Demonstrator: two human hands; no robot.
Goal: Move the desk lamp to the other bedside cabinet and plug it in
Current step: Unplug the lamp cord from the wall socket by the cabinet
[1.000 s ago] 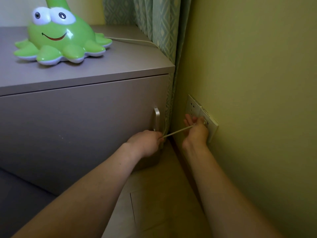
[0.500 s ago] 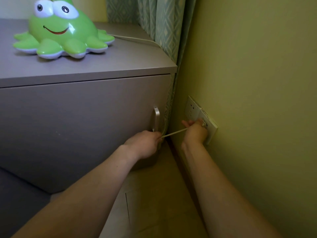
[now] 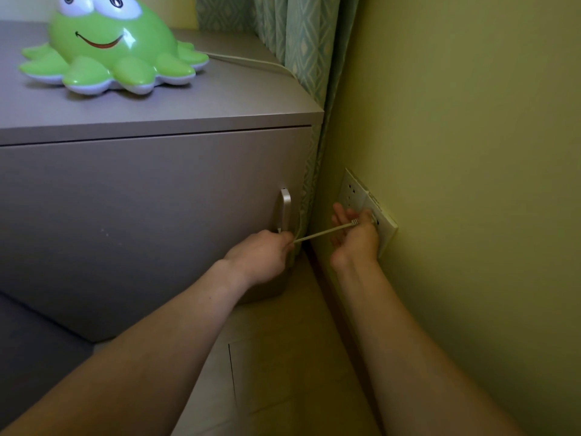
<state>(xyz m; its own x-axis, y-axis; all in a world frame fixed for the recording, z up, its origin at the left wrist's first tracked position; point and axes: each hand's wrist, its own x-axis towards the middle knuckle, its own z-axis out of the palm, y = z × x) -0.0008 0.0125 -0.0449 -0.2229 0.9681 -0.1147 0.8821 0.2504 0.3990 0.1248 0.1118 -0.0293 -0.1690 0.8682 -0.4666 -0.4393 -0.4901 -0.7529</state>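
Note:
The green octopus-shaped desk lamp stands on top of the grey bedside cabinet. Its white cord runs off the back right of the cabinet top behind the curtain. A taut stretch of the cord spans between my hands. My left hand is closed on the cord beside the cabinet handle. My right hand holds the plug end against the white wall socket; the plug itself is hidden by my fingers.
A teal patterned curtain hangs in the corner between cabinet and yellow-green wall. A silver handle sits at the cabinet door's right edge. Tiled floor lies below, and a dark bed edge is at lower left.
My view has shifted slightly closer. My right hand stays at the socket with its fingers a little more spread; my left hand keeps its hold on the cord.

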